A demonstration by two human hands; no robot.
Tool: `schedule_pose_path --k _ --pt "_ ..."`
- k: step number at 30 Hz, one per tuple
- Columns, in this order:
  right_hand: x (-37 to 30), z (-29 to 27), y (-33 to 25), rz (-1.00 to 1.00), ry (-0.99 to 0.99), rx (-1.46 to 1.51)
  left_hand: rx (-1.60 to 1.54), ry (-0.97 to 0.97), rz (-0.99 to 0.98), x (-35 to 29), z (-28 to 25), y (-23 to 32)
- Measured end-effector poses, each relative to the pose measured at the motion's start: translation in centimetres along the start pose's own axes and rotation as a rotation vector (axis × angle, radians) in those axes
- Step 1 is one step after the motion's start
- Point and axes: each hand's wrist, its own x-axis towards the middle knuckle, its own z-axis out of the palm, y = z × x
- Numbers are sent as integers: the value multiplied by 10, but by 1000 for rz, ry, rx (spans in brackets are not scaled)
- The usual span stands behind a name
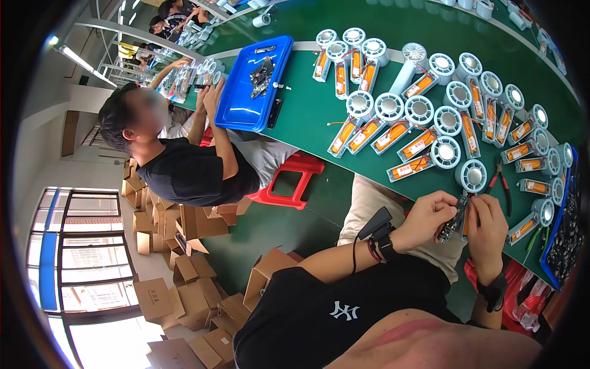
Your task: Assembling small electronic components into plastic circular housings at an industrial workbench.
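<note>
My left hand (430, 216) is closed on a narrow dark circuit board (452, 225), pinched between thumb and fingers. Close beside it, my right hand (487, 224) has its fingers closed round the handle of a pale blue handheld fan (473, 176). The round head of that fan points away from me, and a bit of orange shows in its handle between my hands. Board and handle are side by side; my fingers hide any wires joining them.
Several similar fans (420, 111) with orange batteries cover the green table (307, 117). Red-handled pliers (499, 181) lie right of my hands, near a blue tray (562, 246) of dark parts. Another blue tray (246, 111) holds boards beside a seated co-worker (184, 166).
</note>
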Motion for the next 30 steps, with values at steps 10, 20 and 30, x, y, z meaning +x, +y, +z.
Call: schedule_pose_path --k 10,20,30 --pt "-6 -7 -14 9 -130 -192 -72 -6 -11 0 3 -1" --pt "2 -22 -11 78 -237 -241 14 44 66 7 11 0" --pt "-17 -3 -4 396 72 500 41 111 211 21 29 -7"
